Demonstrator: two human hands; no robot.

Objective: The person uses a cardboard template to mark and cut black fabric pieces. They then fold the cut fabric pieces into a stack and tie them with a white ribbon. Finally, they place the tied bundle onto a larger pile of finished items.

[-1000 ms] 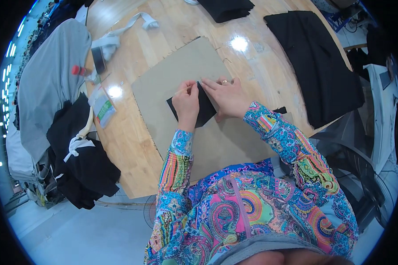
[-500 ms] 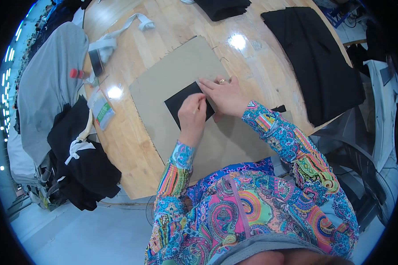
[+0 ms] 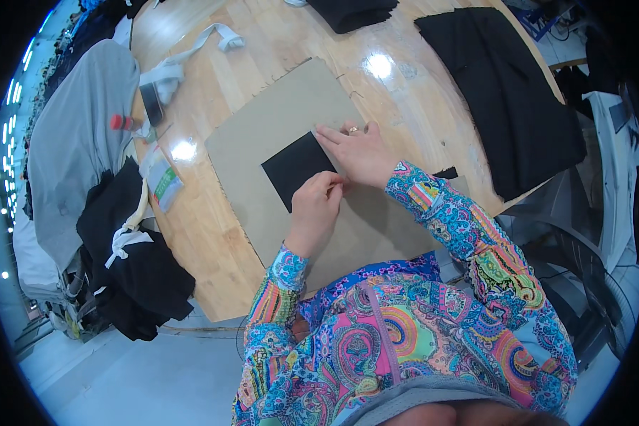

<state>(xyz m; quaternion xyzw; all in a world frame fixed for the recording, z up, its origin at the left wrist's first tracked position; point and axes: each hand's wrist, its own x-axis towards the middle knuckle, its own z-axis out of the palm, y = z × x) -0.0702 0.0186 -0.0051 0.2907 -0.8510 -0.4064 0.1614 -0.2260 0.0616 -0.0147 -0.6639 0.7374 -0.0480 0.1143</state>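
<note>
A black square of cloth [image 3: 295, 167] lies at an angle on a larger beige panel [image 3: 263, 121] with frayed edges. My left hand [image 3: 316, 213] is closed in a pinch at the square's near right corner. Whatever sits between its fingertips is too small or hidden to make out. Along the right edge of the square, my right hand [image 3: 362, 155] lies with fingers stretched out, the fingertips by the upper right corner. A ring shows on one of its fingers. Its thumb is partly hidden near the left fingertips.
A large black fabric stack [image 3: 500, 99] lies right on the wooden table [image 3: 213, 270], another black bundle [image 3: 351, 11] at the far edge. Left are a white strap [image 3: 206, 42], a dark phone-like object [image 3: 151, 104], a red-capped item [image 3: 121, 122], a plastic packet [image 3: 165, 181] and draped grey cloth [image 3: 82, 135].
My left hand has moved down and slightly right, off the middle of the black square to its near right corner, uncovering more of it. My right hand has stayed nearly in place.
</note>
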